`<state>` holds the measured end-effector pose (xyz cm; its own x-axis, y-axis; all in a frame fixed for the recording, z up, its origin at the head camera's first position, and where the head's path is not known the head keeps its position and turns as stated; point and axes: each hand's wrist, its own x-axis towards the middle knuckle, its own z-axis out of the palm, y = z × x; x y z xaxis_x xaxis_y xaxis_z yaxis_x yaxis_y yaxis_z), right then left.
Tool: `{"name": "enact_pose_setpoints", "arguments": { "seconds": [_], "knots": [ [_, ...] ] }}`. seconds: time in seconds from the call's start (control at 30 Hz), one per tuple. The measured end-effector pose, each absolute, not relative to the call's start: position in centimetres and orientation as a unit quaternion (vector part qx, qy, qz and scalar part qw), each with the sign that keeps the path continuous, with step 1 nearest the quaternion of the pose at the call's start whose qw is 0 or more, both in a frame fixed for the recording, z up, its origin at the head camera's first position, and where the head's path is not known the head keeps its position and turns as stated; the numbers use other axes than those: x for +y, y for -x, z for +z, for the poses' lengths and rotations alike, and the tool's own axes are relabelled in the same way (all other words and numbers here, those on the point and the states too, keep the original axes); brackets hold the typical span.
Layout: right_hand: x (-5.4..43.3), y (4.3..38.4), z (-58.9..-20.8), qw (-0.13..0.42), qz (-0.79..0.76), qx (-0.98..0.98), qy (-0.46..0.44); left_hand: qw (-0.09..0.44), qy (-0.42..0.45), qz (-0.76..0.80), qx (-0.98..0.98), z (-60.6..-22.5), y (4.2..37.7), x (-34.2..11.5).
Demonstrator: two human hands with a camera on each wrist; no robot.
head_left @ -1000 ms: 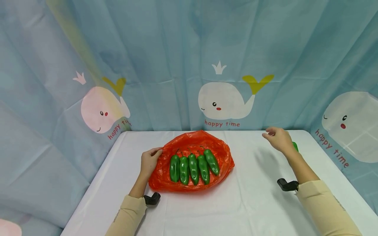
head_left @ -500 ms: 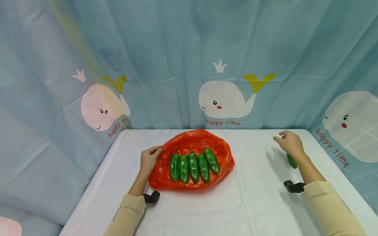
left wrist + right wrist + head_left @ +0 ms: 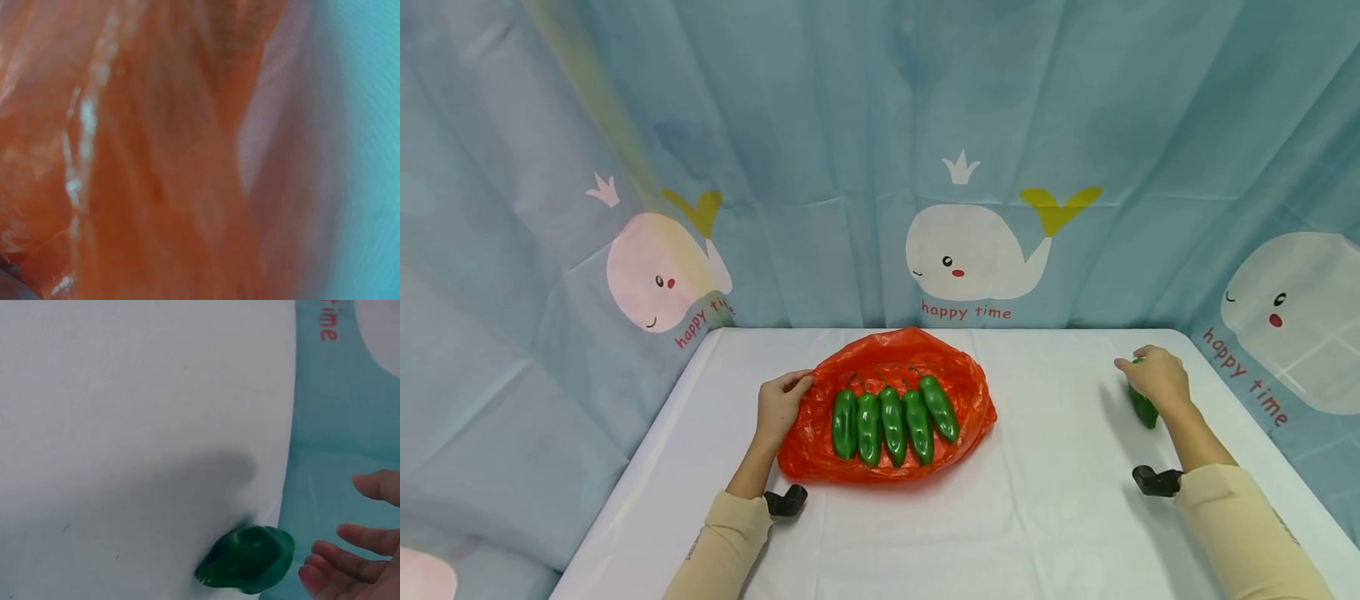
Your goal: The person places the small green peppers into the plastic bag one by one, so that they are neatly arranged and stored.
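Note:
My left hand (image 3: 780, 410) pinches the left rim of a red plastic bag (image 3: 880, 350) that lies spread open on the table. Inside it, several green peppers (image 3: 892, 427) rest side by side, stems pointing away. The bag's film (image 3: 169, 187) fills most of the left wrist view, blurred. At the far right, my right hand (image 3: 1159, 379) hovers over a single green pepper (image 3: 1145, 410), partly covering it in the head view. From the right wrist, that pepper (image 3: 250, 559) sits on the table just beside the spread fingers (image 3: 365, 537), with a gap between.
A white cloth covers the table (image 3: 925, 542). Behind it and at both sides hangs a blue curtain (image 3: 820, 125) with whale prints. Each wrist carries a black camera mount, such as the right one (image 3: 1153, 482).
My right hand has moved right and a little toward me, over the lone pepper. My left hand keeps its pinch on the bag, and the peppers inside have stayed in place.

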<state>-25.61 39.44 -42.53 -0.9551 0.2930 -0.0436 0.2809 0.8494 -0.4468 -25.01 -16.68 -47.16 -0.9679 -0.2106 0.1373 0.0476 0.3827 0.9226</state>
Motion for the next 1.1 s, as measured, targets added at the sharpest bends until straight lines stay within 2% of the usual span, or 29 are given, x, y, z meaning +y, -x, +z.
{"name": "enact_pose_setpoints", "arguments": {
  "seconds": [0.53,0.87,1.1],
  "knots": [
    [41.3,25.6,-43.8,0.002,0.21,-0.952,0.224,0.113,-0.056,-0.564,-0.816,-47.1,25.2,-16.6],
    [42.0,25.2,-44.9,0.04,0.215,-0.953,0.209,0.11,-0.059,-0.56,-0.819,-47.0,25.1,-16.6],
    [41.8,25.4,-44.8,0.021,0.197,-0.958,0.209,0.111,-0.059,-0.562,-0.817,-47.0,25.1,-16.6]
  ]
}}
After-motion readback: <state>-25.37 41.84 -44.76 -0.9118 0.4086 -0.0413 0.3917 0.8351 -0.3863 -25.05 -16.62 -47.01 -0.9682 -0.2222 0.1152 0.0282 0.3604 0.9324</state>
